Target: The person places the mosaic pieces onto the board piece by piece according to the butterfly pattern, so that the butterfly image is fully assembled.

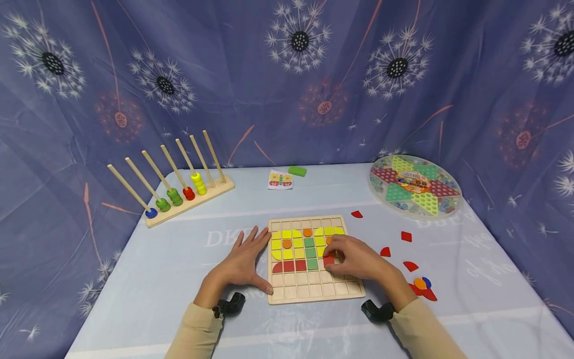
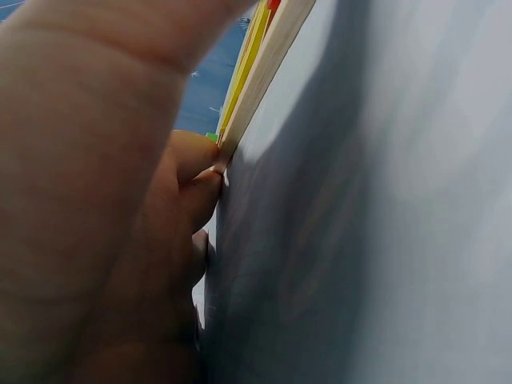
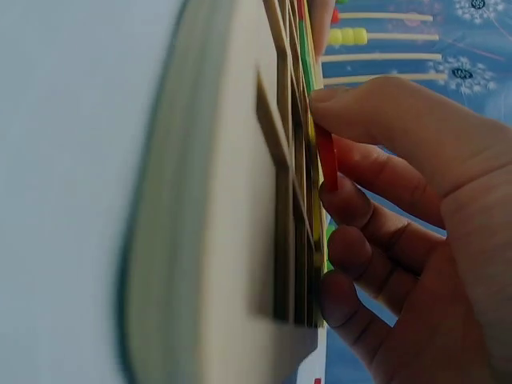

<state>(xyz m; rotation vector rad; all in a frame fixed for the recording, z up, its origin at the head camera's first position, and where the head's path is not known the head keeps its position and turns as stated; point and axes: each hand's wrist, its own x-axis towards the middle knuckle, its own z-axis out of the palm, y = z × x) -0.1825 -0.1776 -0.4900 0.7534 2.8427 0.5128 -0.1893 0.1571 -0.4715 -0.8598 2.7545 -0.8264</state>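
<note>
**Dandelion-print curtain (image 1: 242,94) backs a pale worktop (image 1: 143,299) of games**

At far left, a wooden peg stand (image 1: 193,204) carries blue, green, red and yellow rings. Beside it, faint worktop lettering seems to begin "DRE", inverted and partly covered by the left hand (image 1: 239,262). That hand's fingers are spread apart along the left edge of a gridded board (image 1: 302,293), whose cells hold yellow, green, red and orange pieces. Behind stand a picture card (image 1: 280,180), its detail too small to make out, and a green block (image 1: 297,171). The right hand (image 1: 356,257) pinches a red piece (image 1: 329,261) over the board, right of the green column, hiding some yellow pieces. Further right lie loose red pieces (image 1: 406,236), some partly covered by orange and blue discs. At far right, a round star-patterned game board (image 1: 396,192) holds marbles in clear compartments; its central orange label (image 1: 412,182) is illegible.
</note>
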